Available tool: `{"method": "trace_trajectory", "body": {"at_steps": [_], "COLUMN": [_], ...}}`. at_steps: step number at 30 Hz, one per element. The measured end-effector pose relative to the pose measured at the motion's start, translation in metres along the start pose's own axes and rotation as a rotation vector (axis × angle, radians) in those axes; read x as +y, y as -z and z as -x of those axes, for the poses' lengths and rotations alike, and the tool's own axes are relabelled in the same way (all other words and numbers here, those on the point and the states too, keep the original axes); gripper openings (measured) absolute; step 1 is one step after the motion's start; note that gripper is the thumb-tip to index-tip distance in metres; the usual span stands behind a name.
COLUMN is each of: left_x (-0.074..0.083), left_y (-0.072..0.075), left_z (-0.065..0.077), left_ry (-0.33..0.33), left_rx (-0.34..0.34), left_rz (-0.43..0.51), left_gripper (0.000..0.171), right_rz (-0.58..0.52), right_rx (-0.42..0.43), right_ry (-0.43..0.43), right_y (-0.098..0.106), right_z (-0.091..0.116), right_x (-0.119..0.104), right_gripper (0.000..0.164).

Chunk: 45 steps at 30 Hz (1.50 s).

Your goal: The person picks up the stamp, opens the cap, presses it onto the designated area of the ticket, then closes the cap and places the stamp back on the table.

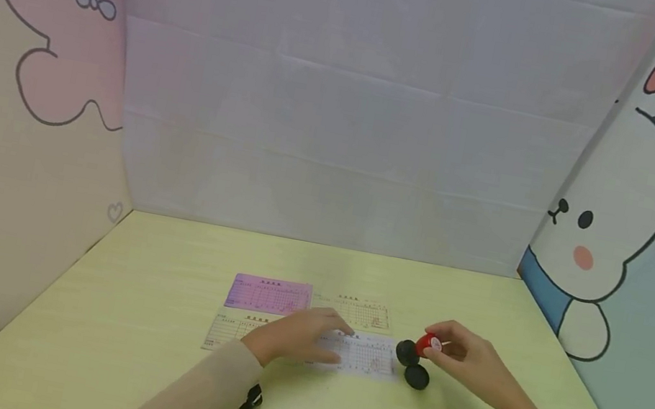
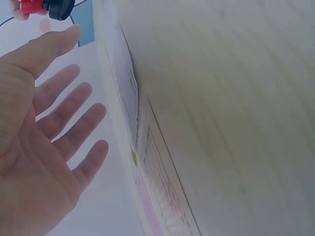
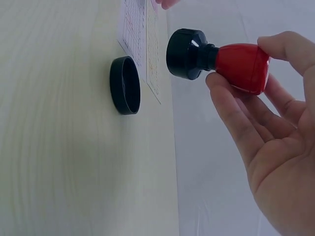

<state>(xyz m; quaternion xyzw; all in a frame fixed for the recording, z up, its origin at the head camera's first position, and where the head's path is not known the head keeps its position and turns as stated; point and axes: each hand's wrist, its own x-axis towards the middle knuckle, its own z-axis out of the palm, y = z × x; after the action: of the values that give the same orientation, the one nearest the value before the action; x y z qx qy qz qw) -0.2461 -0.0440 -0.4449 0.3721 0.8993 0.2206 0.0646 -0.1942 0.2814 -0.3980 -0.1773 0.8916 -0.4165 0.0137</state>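
A stamp with a red handle (image 3: 241, 66) and a black round head (image 3: 184, 54) is pinched between the thumb and fingers of my right hand (image 1: 471, 361). The stamp tilts above the table at the right end of the papers. Below it lies a round black cap (image 3: 125, 86), its hollow side showing in the right wrist view. My left hand (image 1: 301, 335) hovers over the white form (image 1: 363, 355), fingers spread and nothing in the palm (image 2: 34, 162). Beside that form lie a purple form (image 1: 270, 295), a cream form (image 1: 364, 313) and a pale yellow form (image 1: 226, 329).
The pale yellow table (image 1: 141, 289) has a white cloth wall (image 1: 335, 162) behind it. Side walls with a cartoon bear (image 1: 60, 40) and a cartoon rabbit (image 1: 612, 233) bound it left and right. Black straps are on both wrists.
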Motion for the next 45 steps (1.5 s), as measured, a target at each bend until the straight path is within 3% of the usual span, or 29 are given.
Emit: {"method": "trace_trajectory", "body": {"at_steps": [12, 19, 26, 36, 45], "left_x": [0.024, 0.046, 0.060, 0.079, 0.094], "left_y": [-0.012, -0.020, -0.034, -0.043, -0.054], "left_z": [-0.029, -0.048, -0.059, -0.074, -0.091], "left_ry": [-0.089, -0.082, -0.067, 0.064, 0.180], "left_rx": [0.008, 0.011, 0.008, 0.038, 0.027], "left_rz": [0.036, 0.138, 0.287, 0.266, 0.064], "left_gripper": [0.048, 0.048, 0.051, 0.050, 0.054], "right_rz": [-0.138, -0.145, -0.196, -0.199, -0.207], "right_rx": [0.043, 0.064, 0.059, 0.063, 0.083], "right_ry": [-0.059, -0.085, -0.084, -0.095, -0.092], "right_y": [0.014, 0.019, 0.023, 0.026, 0.026], "right_z": [0.015, 0.022, 0.029, 0.027, 0.025], "right_x": [0.019, 0.026, 0.035, 0.033, 0.036], "right_gripper": [0.039, 0.041, 0.042, 0.042, 0.042]}}
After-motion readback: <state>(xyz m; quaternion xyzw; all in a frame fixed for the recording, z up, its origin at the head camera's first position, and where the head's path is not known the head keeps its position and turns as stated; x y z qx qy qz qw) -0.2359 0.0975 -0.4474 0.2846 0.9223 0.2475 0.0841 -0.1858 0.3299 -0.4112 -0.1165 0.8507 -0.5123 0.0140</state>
